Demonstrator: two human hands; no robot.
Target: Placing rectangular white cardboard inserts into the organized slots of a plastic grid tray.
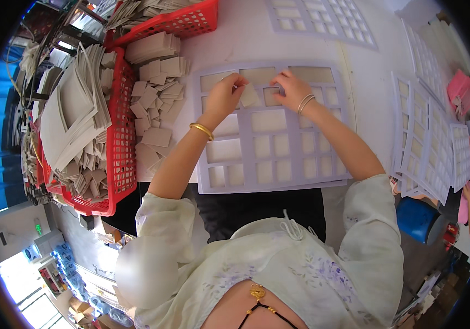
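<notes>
Fingers: left hand (228, 92) pinches a beige card square (248, 96); right hand (292, 88) presses its fingertips, holding nothing, on the grey grid frame (270, 126) at frame centre (steadying it).
Loose squares (155, 104): piled just left, within reach.
Red basket (115, 137): far left, holding offcuts.

matt card frame (270, 137), red plastic basket (120, 137) — perforated

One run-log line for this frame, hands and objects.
left hand: holds small beige card square | right hand: on pale lilac grid frame | loose squares left
</notes>
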